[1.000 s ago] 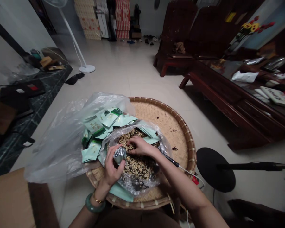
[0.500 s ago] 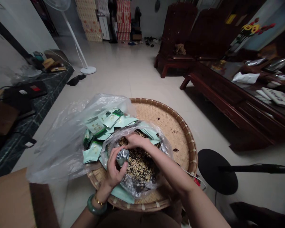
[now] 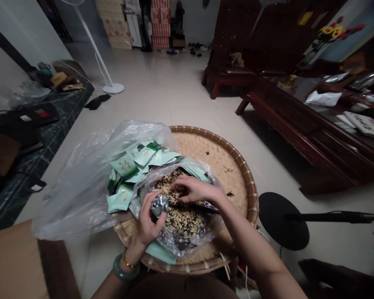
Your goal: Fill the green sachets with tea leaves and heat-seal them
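Note:
My left hand [image 3: 149, 220] is closed around a foil packet [image 3: 160, 205], whose silvery opened mouth faces up. My right hand [image 3: 191, 189] hovers at or just on the dry mix, fingers curled but apart, with nothing visible between them. The loose mix [image 3: 183, 221] of pale grains and dark shreds fills a clear plastic bag [image 3: 171, 245] with its top spread wide. A dark, long-handled tool [image 3: 210, 208] lies on the mix below my right hand; its other end is hidden. Mint-green sachets [image 3: 124, 164] are heaped left of and behind the bag.
A round woven bamboo tray [image 3: 254, 195] carries all this, with dark bits scattered on its right side. A large plastic sheet [image 3: 81, 182] hangs off the left. A cardboard box [image 3: 15, 261] stands front left, a black round base [image 3: 283, 222] right, a wooden table [image 3: 299, 137] beyond.
My right hand has moved right, away from the packet's mouth, uncovering the mix and the dark tool. My left hand keeps the packet in nearly the same place.

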Available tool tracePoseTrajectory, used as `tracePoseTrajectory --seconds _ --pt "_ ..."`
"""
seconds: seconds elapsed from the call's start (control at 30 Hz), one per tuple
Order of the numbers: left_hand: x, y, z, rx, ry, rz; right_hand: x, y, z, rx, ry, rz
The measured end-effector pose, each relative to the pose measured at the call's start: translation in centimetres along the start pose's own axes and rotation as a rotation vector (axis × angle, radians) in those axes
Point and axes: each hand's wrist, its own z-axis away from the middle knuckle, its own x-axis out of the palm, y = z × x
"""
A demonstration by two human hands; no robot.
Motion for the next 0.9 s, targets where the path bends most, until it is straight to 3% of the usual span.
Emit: tracePoseTrajectory --seconds 0.1,0.2,0.33,0.43,0.53,0.63,0.73,0.9 --pt "0.0 0.0 0.0 0.006 -0.007 0.004 0.9 -0.1 1.6 0.137 0.001 0.072" --pt "-0.1 0.1 0.0 0.012 -0.013 -0.013 2.4 -0.7 1.3 0.221 -0.018 0.150" --pt "-0.4 0.2 0.0 0.022 -0.012 -0.050 3.6 -1.3 0.0 0.185 0.043 0.154" --pt "-0.4 0.2 0.1 0.025 0.001 -0.053 3.9 -0.9 -0.4 0.172 0.150 -0.007" --pt "-0.3 0.3 0.0 0.031 0.029 -0.056 4.5 -0.1 -0.1 0.225 0.351 -0.318" --pt "0.0 0.5 -0.3 0.036 0.037 -0.079 5.4 0.2 0.2 0.320 0.517 -0.936" --pt "0.4 0.8 -0.6 0.045 0.032 -0.075 6.1 -0.1 0.5 0.350 0.548 -1.580" --pt "1.4 1.1 -0.7 0.052 0.006 -0.076 5.8 -0.7 1.1 0.313 0.522 -1.952"
